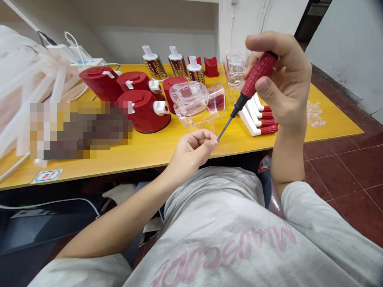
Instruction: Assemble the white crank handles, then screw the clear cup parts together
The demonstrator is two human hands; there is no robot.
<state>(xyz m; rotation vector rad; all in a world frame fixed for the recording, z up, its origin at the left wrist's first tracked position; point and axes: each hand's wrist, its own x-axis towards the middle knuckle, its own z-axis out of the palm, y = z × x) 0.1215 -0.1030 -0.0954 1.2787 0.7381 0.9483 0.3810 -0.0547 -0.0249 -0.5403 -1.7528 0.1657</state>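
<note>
Over the yellow table: screwdriver clenched in the right hand

We note the right fingers wrapped firmly around the ribbed red handle, thumb pressed along it, the thin shaft slanting down. Its tip sits at the curled fingertips of the left hand. These are drawn closed; whether they pinch anything small, we cannot tell. We judge the tool light and stiff, with the handle the sure place to hold and its grooves resisting slip. Farther out on the table stand clear plastic housings, red canisters and perforated metal drums. White pieces with red grips lie just beyond the right wrist.
</note>
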